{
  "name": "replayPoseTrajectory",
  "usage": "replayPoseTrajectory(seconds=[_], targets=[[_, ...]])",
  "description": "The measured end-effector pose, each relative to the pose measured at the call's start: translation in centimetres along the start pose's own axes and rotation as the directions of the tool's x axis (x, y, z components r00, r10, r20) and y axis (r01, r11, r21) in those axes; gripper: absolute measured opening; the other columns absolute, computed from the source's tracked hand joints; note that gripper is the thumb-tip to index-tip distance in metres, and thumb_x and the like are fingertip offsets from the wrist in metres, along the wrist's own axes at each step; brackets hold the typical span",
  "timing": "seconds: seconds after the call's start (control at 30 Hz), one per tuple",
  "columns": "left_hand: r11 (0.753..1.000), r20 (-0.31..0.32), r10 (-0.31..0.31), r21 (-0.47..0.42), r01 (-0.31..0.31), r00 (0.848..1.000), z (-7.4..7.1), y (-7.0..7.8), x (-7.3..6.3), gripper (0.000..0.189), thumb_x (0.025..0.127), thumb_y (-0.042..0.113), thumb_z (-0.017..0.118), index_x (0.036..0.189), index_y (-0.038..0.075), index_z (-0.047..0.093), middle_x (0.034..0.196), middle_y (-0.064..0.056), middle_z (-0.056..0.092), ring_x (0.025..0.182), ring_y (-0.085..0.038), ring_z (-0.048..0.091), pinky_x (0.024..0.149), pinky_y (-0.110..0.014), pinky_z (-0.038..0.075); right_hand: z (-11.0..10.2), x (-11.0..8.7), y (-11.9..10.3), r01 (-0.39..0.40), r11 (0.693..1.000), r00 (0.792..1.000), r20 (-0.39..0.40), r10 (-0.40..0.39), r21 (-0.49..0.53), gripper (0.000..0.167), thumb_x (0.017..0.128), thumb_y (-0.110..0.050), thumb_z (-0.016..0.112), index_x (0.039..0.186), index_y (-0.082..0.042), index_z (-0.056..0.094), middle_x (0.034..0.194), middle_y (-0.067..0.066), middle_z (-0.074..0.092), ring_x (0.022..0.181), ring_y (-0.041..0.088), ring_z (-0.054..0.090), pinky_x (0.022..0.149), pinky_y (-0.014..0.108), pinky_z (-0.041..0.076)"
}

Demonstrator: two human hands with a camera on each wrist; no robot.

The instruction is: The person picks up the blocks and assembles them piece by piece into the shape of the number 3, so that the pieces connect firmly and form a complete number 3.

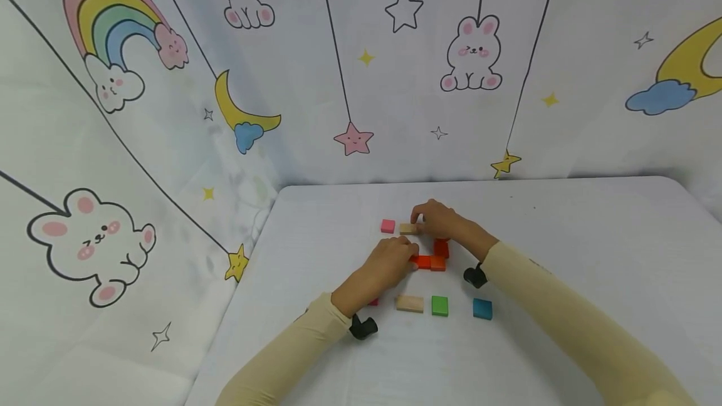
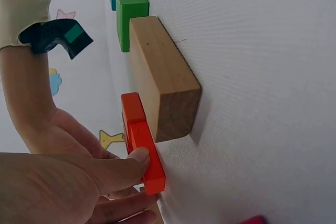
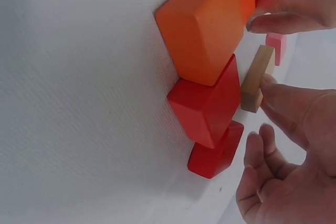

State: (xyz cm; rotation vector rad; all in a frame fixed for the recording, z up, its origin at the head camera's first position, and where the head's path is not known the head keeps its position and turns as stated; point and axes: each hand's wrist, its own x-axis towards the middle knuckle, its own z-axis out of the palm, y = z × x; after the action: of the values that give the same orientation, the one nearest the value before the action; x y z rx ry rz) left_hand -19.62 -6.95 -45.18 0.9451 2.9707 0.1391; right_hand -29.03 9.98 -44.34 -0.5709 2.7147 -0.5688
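Note:
My left hand (image 1: 389,260) pinches a bright red-orange block (image 2: 148,163), its thumb flat against the near face. That block lies end to end with an orange block (image 1: 437,263), and red blocks (image 3: 206,109) continue from it at an angle. Farther back, my right hand (image 1: 442,221) has thumb and finger on a small plain wooden block (image 3: 256,80) lying on the table. Its other fingers hang loosely curled beside the red blocks. A pink block (image 1: 387,226) sits just left of the wooden one.
Nearer me on the white table (image 1: 536,356) stand a larger wooden block (image 1: 409,304), a green block (image 1: 440,306) and a blue block (image 1: 482,309). A dark red block (image 1: 373,302) is partly hidden by the left wrist. A patterned cloth (image 1: 406,93) hangs behind.

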Motion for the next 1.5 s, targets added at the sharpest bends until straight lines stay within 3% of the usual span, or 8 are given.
replayPoseTrajectory(seconds=[0.23,0.4,0.77,1.5], targets=[[1.000,-0.001,0.002,-0.003,-0.002,1.000,0.0,0.0,0.0,0.023,0.099,0.027,0.077,0.117,0.014,0.075,0.116,-0.003,0.073,0.107,-0.017,0.069,0.098,-0.034,0.054,-0.4,0.4,0.5,-0.022,1.000,0.998,0.051,0.022,0.017,0.022,0.102,-0.020,0.071,0.121,-0.011,0.071,0.125,0.019,0.065,0.102,0.028,0.057,0.079,0.033,0.056],[1.000,-0.003,0.001,-0.002,-0.001,1.000,0.0,0.0,0.0,0.023,0.098,0.027,0.077,0.117,0.014,0.075,0.118,-0.004,0.074,0.109,-0.018,0.070,0.099,-0.034,0.055,-0.7,0.4,0.8,-0.038,0.999,0.996,0.085,0.035,0.026,0.020,0.102,-0.019,0.070,0.120,-0.011,0.071,0.120,0.018,0.064,0.092,0.024,0.059,0.074,0.028,0.055],[1.000,0.003,-0.012,-0.014,0.012,1.000,0.0,0.0,0.1,0.023,0.099,0.027,0.077,0.118,0.014,0.075,0.120,-0.004,0.074,0.109,-0.018,0.069,0.101,-0.034,0.055,-1.2,0.6,1.4,-0.064,0.998,0.992,0.113,0.063,0.005,0.021,0.101,-0.022,0.072,0.120,-0.012,0.072,0.127,0.019,0.063,0.106,0.028,0.056,0.080,0.031,0.057],[1.000,0.023,-0.024,-0.007,0.024,0.999,-0.2,0.2,0.0,0.023,0.099,0.027,0.076,0.119,0.014,0.074,0.120,-0.005,0.073,0.109,-0.019,0.070,0.102,-0.034,0.054,-1.5,-0.1,1.8,-0.058,0.998,0.992,0.113,0.054,0.033,0.018,0.099,-0.019,0.074,0.115,-0.011,0.072,0.114,0.017,0.061,0.099,0.026,0.057,0.075,0.029,0.059]])
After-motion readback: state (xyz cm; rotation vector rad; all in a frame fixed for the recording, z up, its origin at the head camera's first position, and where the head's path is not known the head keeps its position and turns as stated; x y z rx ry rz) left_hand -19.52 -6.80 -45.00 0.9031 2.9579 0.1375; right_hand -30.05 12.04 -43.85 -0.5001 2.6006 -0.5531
